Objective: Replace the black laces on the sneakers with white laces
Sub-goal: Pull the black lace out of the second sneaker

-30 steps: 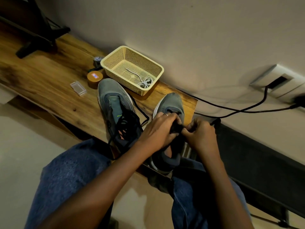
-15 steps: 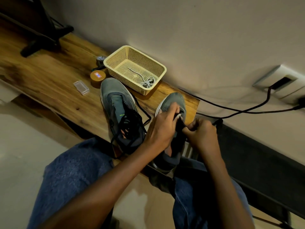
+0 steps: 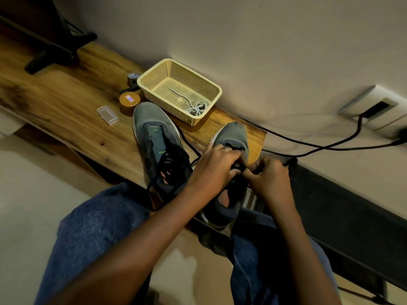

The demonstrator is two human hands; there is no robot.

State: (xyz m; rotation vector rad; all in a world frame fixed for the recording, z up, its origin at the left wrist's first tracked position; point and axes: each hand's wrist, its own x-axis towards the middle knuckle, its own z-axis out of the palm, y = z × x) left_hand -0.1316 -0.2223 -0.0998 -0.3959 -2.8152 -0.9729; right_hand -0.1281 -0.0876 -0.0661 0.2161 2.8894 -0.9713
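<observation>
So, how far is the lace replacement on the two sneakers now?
Done: nothing finished; the left sneaker shows loosened black laces. In hand: left hand and right hand work at the right sneaker, apparently pulling its black lace. Left: the white laces lie in the basket, unused.

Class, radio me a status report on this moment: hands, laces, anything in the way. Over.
Left hand and right hand both pinching black lace on right sneaker. Left sneaker lace loosened. White laces waiting in basket. Nothing in the way.
</observation>
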